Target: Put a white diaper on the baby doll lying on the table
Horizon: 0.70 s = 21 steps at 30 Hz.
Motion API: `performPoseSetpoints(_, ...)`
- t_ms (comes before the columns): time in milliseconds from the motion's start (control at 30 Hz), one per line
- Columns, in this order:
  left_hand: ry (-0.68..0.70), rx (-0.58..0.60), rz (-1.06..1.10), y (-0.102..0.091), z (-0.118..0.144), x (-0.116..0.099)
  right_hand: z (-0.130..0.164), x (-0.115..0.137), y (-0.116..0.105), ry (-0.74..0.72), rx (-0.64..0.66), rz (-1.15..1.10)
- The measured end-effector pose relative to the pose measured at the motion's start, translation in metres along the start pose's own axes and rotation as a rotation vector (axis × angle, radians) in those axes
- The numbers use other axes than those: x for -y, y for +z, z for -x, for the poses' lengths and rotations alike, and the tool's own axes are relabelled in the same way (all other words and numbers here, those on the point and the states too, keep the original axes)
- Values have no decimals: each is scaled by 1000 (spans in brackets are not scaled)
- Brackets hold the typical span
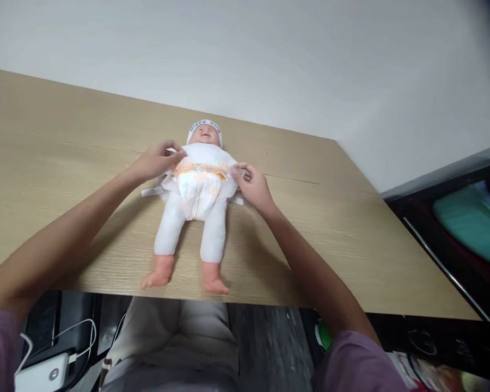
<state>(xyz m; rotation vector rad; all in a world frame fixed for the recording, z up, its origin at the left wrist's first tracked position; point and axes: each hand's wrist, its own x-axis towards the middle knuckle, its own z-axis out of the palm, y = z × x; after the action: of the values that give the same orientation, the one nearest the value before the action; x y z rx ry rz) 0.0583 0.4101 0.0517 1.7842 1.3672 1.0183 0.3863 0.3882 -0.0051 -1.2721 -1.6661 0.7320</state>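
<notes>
Mauve sleeve cuffs are seen at the bottom corners of the head view, with grey trousered knees (175, 337) between them below the table edge. A white power bank (44, 374) with a white cable (79, 332) is noted at lower left, beneath table level, and a small green object (324, 335) is glimpsed under the table on the right.

Pale wood-grain table (351, 256): bare arms are extended over its near edge from both sides.

Baby doll (196, 207): laid on its back near the middle of the table, bare feet towards the near edge, head towards the wall. White leggings are worn, and a white cap (204, 127) with dark lettering too small to be read. A white nappy (198, 188) with an orange-patterned waistband is wrapped about the doll's middle; white tabs are seen lying out on the table at each side.

Left hand (157, 161): curled loosely, fingertips pinched on the waistband at the doll's side. Right hand (253, 188): fingers bent, thumb and forefinger closed on the waistband's opposite end.

Dark furniture (453, 234) with a blurred teal patch is recorded just beside the table's right edge. A plain white wall (269, 60) is found behind the table's far edge.
</notes>
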Motion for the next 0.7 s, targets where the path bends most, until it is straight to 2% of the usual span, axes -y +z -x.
performPoseSetpoints(67, 110, -77, -164, 2, -4, -14, 11, -4, -3, -23, -72, 70)
performPoseSetpoints(133, 285, -108, -277, 12, -2, -33, 26, -9, -6, -46, -103, 210)
performPoseSetpoints(233, 528, 28, -385, 41, 9, -60, 49, -19, -9, -105, -108, 443)
performPoseSetpoints(300, 610, 160, -469, 62, 15, -69, 57, -25, -11, -120, -87, 539)
performPoseSetpoints(367, 622, 248, -551, 78, 18, -69, 58, -30, -12, -90, -77, 579)
performPoseSetpoints(433, 605, 268, -606, 87, 18, -63, 56, -31, -12, -25, -62, 583)
performPoseSetpoints(567, 601, 238, -662, 91, 17, -53, 52, -27, -10, 107, -19, 565)
performPoseSetpoints(700, 597, 234, -678, 91, 20, -55, 51, -21, -14, 171, 24, 496)
